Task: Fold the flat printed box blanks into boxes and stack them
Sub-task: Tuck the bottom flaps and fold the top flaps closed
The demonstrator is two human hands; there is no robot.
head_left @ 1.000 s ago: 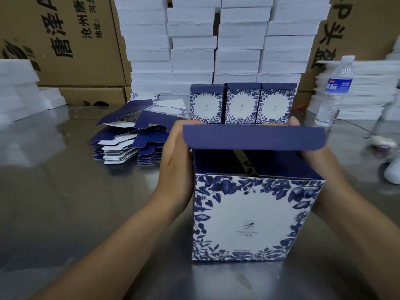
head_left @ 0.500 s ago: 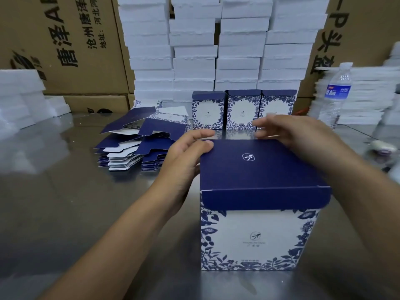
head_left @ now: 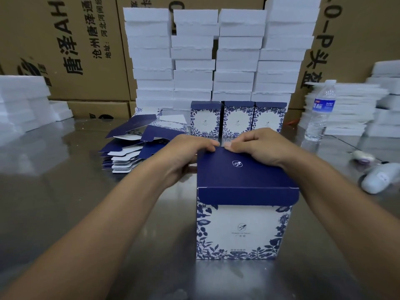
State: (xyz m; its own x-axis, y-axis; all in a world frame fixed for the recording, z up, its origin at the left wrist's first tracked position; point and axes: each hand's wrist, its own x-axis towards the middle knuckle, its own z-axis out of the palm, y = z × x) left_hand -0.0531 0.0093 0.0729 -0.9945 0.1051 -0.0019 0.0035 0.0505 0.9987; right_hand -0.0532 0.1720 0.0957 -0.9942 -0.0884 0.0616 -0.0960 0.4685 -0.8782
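Note:
A folded box, white with blue leaf print and a dark blue lid, stands upright on the steel table in front of me. Its lid lies down flat and its front flap hangs outside the front wall. My left hand grips the lid's far left corner, fingers curled over the back edge. My right hand grips the far edge beside it, knuckles bent. Three finished boxes stand in a row behind. A heap of flat blanks lies to the left.
Tall stacks of white foam trays rise behind the finished boxes, with brown cartons beyond. More foam piles sit far left and right. A water bottle stands at right, and a white handheld device lies near the right edge.
The lid was open a second ago and has been folded down over the box. Both hands have slid inward along the lid's far edge until they nearly meet.

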